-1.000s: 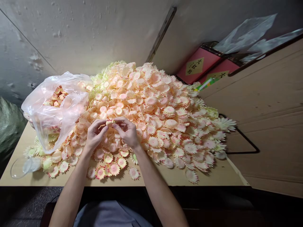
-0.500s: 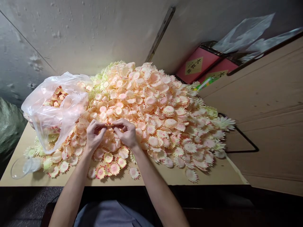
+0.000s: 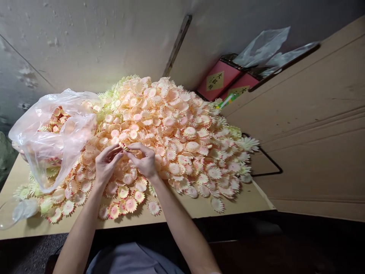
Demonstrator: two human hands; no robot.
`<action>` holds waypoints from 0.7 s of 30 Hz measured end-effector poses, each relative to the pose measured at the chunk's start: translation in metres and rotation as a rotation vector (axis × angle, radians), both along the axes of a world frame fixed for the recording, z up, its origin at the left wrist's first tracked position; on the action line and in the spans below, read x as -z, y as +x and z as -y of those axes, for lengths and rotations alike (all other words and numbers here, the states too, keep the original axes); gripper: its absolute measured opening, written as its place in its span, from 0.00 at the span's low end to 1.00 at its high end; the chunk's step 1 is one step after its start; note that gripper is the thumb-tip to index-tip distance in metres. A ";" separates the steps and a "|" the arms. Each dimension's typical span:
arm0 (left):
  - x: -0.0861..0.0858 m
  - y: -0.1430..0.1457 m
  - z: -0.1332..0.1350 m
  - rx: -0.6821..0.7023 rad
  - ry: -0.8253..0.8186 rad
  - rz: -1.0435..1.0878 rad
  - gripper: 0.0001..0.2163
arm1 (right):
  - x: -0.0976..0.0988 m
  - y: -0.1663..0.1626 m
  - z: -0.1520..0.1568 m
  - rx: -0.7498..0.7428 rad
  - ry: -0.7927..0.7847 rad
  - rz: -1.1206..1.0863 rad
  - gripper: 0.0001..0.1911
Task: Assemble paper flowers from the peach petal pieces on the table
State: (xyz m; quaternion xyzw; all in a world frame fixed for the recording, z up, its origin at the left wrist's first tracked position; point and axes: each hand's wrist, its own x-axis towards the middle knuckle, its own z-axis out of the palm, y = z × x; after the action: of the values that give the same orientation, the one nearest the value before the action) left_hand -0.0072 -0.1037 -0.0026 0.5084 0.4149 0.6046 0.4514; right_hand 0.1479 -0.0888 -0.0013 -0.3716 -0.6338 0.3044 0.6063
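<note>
A big heap of peach and pink paper flowers (image 3: 171, 129) covers the wooden table (image 3: 199, 207). My left hand (image 3: 105, 165) and my right hand (image 3: 144, 160) meet over the near side of the heap. Both pinch one small paper flower (image 3: 124, 147) between their fingertips. Loose flowers (image 3: 125, 199) lie flat on the table just below my wrists.
A clear plastic bag (image 3: 51, 133) with more flowers in it lies at the left. A clear plastic cup (image 3: 13, 211) rests at the table's near left corner. Red boxes (image 3: 219, 82) stand behind the heap. Cardboard sheets (image 3: 313, 125) lean at the right.
My hands stay together on the small flower, the fingertips now closer. The camera has shifted, so everything sits further left and lower in the picture.
</note>
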 end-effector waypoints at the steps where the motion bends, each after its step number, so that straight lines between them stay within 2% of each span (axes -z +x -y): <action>1: 0.001 -0.001 -0.001 0.006 -0.008 0.013 0.20 | 0.000 0.000 0.000 -0.046 -0.005 0.017 0.06; 6: 0.003 -0.005 -0.005 0.002 -0.012 0.000 0.21 | -0.001 0.002 0.000 -0.180 -0.049 0.029 0.09; 10: 0.003 -0.006 -0.005 0.007 -0.019 -0.016 0.24 | -0.004 0.006 0.002 -0.178 -0.092 0.037 0.09; 17: 0.011 -0.008 -0.002 -0.029 -0.042 -0.079 0.20 | -0.004 0.009 0.002 -0.218 -0.211 -0.045 0.08; 21: 0.012 -0.010 0.000 -0.079 0.010 -0.180 0.17 | -0.006 0.009 0.004 -0.222 -0.213 -0.036 0.10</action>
State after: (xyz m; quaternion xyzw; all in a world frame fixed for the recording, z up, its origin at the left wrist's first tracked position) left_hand -0.0170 -0.1039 -0.0147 0.5463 0.4706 0.5756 0.3857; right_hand 0.1570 -0.0930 0.0049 -0.3558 -0.6242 0.4415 0.5374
